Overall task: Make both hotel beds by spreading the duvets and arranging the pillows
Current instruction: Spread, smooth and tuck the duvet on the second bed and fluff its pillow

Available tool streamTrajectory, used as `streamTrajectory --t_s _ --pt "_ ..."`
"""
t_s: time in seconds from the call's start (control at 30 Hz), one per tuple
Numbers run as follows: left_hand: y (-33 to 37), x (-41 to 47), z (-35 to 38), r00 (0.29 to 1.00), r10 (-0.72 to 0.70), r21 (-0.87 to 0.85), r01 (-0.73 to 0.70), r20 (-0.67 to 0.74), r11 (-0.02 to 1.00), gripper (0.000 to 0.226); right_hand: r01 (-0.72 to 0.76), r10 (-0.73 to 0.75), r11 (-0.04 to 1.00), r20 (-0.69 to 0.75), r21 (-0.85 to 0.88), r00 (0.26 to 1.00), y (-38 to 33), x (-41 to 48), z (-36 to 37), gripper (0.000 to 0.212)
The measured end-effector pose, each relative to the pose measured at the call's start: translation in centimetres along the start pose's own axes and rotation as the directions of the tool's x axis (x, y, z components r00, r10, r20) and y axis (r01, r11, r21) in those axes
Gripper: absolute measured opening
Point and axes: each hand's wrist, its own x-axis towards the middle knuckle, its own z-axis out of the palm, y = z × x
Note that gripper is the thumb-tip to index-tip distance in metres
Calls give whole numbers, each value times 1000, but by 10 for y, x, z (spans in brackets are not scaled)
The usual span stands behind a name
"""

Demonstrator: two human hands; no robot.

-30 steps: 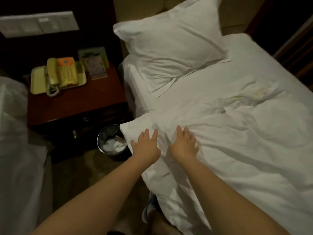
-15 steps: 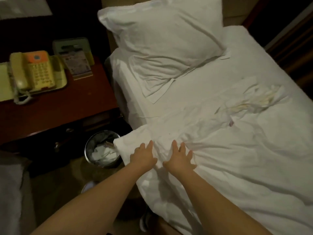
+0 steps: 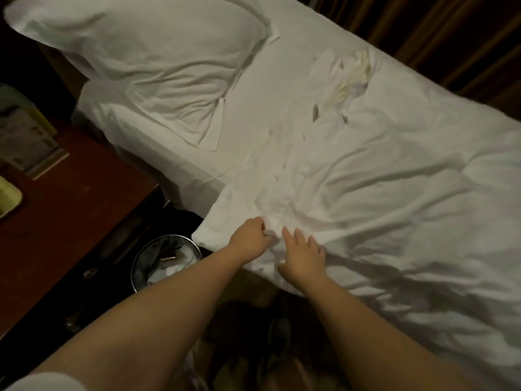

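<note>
Where the duvet [image 3: 394, 210] lies crumpled over the lower part of the bed [image 3: 270, 88], its top edge is found well short of the pillow [image 3: 146, 52], and a strip of bare sheet is left showing between the two. The near corner of the duvet is draped over the side of the bed, just above a round waste bin [image 3: 166, 261] in which paper scraps can be seen. A fold of the duvet close to that corner is gripped by the left hand [image 3: 249, 235], whose fingers are curled into the cloth. The right hand [image 3: 303, 255] is laid flat on the duvet just beside it, fingers straight and spread, with nothing held. The pillow is set at the head of the bed, creased and slightly askew, with one flap of its case lying on the sheet. To the left of the bed a dark red tabletop [image 3: 73, 210] is seen, on which a printed card [image 3: 25, 142] is rested near the far edge.
</note>
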Motion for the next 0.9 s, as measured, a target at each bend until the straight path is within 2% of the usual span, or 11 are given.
streamTrajectory --t_s 0.1,0.2,0.37,0.43,0.5,0.57,0.63,0.77,0.9 --pt "-7 -7 1 994 96 39 -94 -43 995 18 24 -26 999 -117 -22 993 -10 -10 14 79" --pt "-13 -15 9 980 173 -1 -174 -97 985 10 43 -50 998 -202 -38 978 -11 -14 23 80" --pt "-22 -22 21 938 251 -71 -275 -240 959 13 52 -44 999 -417 9 908 -5 -7 42 85" --pt "-19 -34 26 911 290 -85 -327 -292 941 13 49 -14 997 -459 66 888 -4 -15 57 85" --pt "-17 -54 31 878 362 13 -377 -313 926 14 31 25 993 -472 111 881 -4 -35 73 84" --pt "-17 -76 36 842 461 251 -400 -278 882 35 0 48 996 -521 93 852 2 -57 74 84" --pt "-16 -100 39 844 499 423 -385 -198 820 53 -28 64 997 -567 72 821 12 -79 64 82" --pt "-12 -144 33 855 494 575 -327 -158 750 64 -61 54 998 -618 10 784 18 -129 40 79" --pt "-16 -180 23 792 590 736 -304 -158 605 65 -83 44 996 -676 -26 736 14 -174 28 81"
